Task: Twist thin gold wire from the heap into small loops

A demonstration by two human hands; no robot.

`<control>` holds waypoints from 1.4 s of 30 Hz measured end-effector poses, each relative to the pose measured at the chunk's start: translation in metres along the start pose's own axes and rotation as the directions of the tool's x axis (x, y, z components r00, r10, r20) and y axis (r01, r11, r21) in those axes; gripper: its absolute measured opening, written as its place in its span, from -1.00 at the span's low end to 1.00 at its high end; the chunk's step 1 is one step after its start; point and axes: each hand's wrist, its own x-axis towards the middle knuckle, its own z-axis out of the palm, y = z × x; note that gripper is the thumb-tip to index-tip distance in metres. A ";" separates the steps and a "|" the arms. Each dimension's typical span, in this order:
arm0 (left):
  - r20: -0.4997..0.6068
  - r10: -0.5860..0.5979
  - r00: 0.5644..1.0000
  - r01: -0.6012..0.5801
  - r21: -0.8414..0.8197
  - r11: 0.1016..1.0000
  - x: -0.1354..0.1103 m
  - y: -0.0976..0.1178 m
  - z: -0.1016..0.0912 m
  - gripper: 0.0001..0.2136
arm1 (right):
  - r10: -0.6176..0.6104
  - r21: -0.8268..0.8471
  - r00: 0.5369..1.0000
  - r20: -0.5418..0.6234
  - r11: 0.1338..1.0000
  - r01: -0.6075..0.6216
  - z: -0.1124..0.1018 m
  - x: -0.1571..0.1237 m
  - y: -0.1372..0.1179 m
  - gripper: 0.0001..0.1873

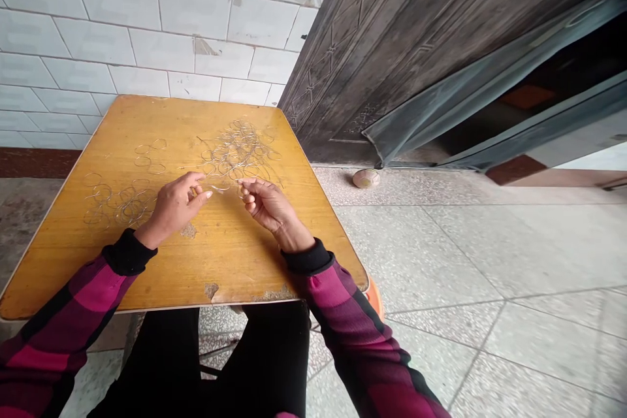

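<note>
1. Scuffed wood-grained table [235,261], centre-left; glossy white tiled wall [191,19], upper left.
2. Thin curled wire loops [242,147], left of centre.
3. Left hand [171,204], right hand [272,209] apart; cannot tell their grip.

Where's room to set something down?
Bare table shows between the sleeves, toward its near edge, and at the left corner by the wall. Crowded: the wire pile beyond the right hand and smaller heap beside the left hand.

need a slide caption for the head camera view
Left hand and right hand held close together over a scuffed yellow-brown table, with tangled thin wire loops spread nearby.
</note>
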 end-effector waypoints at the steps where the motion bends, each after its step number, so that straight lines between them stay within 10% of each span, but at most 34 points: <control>1: 0.017 -0.037 0.999 0.038 -0.109 0.993 0.001 -0.001 0.000 -0.74 | 0.001 0.019 1.000 -0.004 1.000 -0.001 0.000 0.000 0.000 -0.94; 8: 0.225 -0.242 0.944 0.328 -0.560 0.760 0.008 0.000 -0.007 -0.80 | -0.023 0.058 1.000 0.007 0.998 0.022 -0.001 0.001 -0.002 -0.94; 17: 0.251 -0.255 0.934 0.356 -0.720 0.595 0.011 -0.002 -0.010 -0.86 | -0.170 -0.047 0.985 -0.014 0.984 0.170 -0.007 0.000 -0.006 -0.85; 26: 0.099 0.123 0.987 -0.083 -0.340 0.937 0.013 -0.001 -0.023 -0.85 | -0.464 -0.438 0.886 -0.004 0.797 0.415 -0.011 -0.002 -0.008 -0.84; 36: 0.147 0.305 0.941 -0.335 0.277 0.901 0.005 0.001 -0.023 -0.76 | -0.527 -0.655 0.845 0.093 0.607 0.450 -0.008 -0.010 -0.006 -0.87; 42: 0.166 0.242 0.956 -0.285 0.331 0.899 -0.008 0.014 -0.005 -0.80 | -0.453 -0.529 0.887 0.094 0.732 0.429 0.007 -0.014 0.010 -0.80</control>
